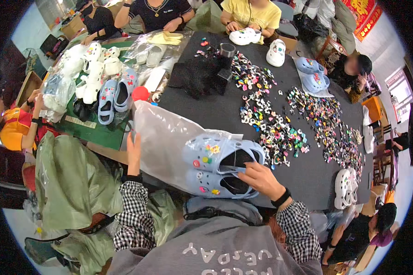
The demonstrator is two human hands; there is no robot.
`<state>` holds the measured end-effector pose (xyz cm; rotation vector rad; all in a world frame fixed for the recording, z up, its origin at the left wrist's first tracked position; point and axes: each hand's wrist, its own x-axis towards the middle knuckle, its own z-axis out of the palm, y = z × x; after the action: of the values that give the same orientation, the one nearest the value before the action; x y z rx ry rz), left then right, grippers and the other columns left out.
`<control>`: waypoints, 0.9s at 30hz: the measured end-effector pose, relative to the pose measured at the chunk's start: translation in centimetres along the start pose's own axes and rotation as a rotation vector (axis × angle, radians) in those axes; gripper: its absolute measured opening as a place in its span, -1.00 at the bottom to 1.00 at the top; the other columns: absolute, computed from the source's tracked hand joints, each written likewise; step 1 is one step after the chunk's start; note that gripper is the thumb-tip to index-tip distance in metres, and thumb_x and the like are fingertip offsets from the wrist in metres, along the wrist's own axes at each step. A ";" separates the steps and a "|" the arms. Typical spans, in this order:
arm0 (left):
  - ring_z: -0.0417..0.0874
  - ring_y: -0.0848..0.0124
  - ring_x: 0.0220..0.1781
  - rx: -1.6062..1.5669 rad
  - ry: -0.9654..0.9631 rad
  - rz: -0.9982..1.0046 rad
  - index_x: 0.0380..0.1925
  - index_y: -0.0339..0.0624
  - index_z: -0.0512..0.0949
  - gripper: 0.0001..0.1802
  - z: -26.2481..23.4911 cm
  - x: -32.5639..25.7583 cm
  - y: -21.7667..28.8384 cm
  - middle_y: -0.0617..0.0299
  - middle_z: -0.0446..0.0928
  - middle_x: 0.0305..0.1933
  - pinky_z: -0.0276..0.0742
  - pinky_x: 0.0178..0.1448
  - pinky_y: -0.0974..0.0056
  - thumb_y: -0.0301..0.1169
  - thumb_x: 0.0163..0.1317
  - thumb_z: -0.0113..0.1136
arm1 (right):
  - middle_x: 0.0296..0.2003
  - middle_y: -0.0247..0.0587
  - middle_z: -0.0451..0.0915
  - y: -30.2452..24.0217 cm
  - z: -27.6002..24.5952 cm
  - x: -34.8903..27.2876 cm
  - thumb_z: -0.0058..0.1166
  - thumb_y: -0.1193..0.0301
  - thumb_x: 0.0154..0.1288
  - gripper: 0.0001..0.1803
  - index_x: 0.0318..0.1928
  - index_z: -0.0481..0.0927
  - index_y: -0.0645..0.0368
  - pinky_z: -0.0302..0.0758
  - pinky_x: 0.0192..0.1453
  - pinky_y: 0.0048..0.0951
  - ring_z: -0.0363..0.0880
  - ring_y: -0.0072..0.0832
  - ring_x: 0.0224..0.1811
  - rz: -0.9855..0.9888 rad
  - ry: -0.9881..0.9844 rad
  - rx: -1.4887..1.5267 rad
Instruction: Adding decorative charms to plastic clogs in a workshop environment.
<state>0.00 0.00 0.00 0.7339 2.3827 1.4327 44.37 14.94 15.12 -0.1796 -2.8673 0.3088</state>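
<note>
Nearest, a grey top [206, 238] bears pale printed lettering. Beyond it, on the desk [307, 176] at its near edge, lies a pair of light-blue clogs [211, 169], coloured charms [213, 149] dotting their perforated toes, a translucent plastic bag [163, 137] over the toe ends. The right hand [260, 181], fingers curled, grips the nearer clog by its opening's rim; the left hand [134, 153], fingers nearly straight, meets the bag's left edge, its hold unclear. Farthest, a red banner [363, 20] shows gold characters.

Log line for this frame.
left hand: by translucent bag | right hand: touching blue clogs | clogs: toes left | loose charms: heaped on black tabletop
</note>
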 end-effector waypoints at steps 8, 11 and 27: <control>0.44 0.52 -0.34 -0.078 -0.046 0.092 -0.23 -0.41 0.54 -0.67 -1.6 1.5 3.2 0.23 0.53 -0.40 0.38 -0.23 0.37 -0.28 0.29 0.11 | -0.36 -0.33 0.42 -1.4 -1.9 0.0 0.06 0.46 0.00 -0.71 -0.18 0.53 0.04 0.55 -0.19 -0.38 0.50 -0.33 -0.15 0.079 0.021 -0.031; 0.39 0.59 -0.38 -0.173 -0.024 0.066 -0.33 -0.38 0.53 -0.78 -1.7 0.7 3.6 0.36 0.47 -0.45 0.33 -0.30 0.42 -0.37 0.26 0.14 | -0.41 -0.32 0.42 -1.9 -2.6 -1.1 0.13 0.50 -0.07 -0.71 -0.22 0.55 0.05 0.54 -0.23 -0.35 0.50 -0.33 -0.23 0.207 0.110 -0.002; 0.49 0.36 0.02 -0.612 -0.115 -0.141 -0.02 -0.42 0.44 -0.62 -8.5 -3.4 -1.2 0.15 0.49 0.00 0.37 0.11 0.28 -0.32 0.30 0.06 | -0.42 -0.10 0.41 -1.9 -8.6 -7.6 0.06 0.69 -0.28 -0.68 -0.36 0.53 0.24 0.37 -0.14 -0.22 0.41 -0.14 -0.27 0.640 0.435 -0.055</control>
<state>-1.46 -8.69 2.89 0.4579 1.7175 1.8541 53.70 13.62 21.91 -1.0402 -2.3155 0.2608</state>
